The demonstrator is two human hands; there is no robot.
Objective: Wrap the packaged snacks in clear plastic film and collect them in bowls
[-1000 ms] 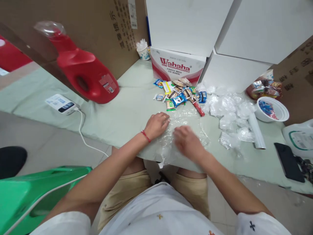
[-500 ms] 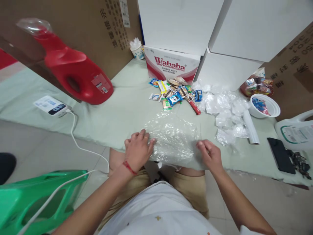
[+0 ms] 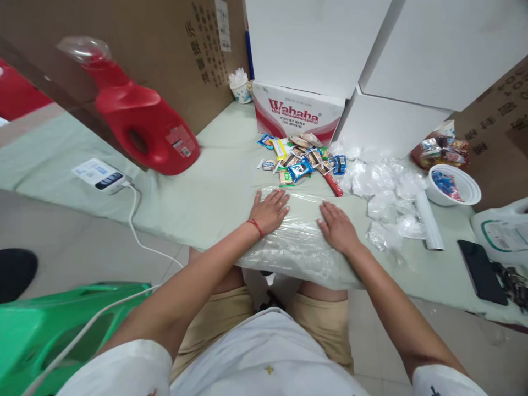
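A sheet of clear plastic film lies on the cloth-covered table in front of me, its near part wrinkled by the edge. My left hand rests flat on the film's left side, fingers extended. On its right side, my right hand lies palm down, fingers stretched forward. Between the hands the film looks fairly smooth. Just beyond it sits a pile of small wrapped snacks, with a red stick-shaped packet at its near right.
Crumpled clear plastic bundles and a film roll lie right, near a white bowl and a black phone. A red jug and a white cabled device stand left. A Wahaha box is behind.
Both hands have moved forward and now lie flat with fingers extended. My right hand has uncurled. The film, crumpled before, is spread flatter between them.
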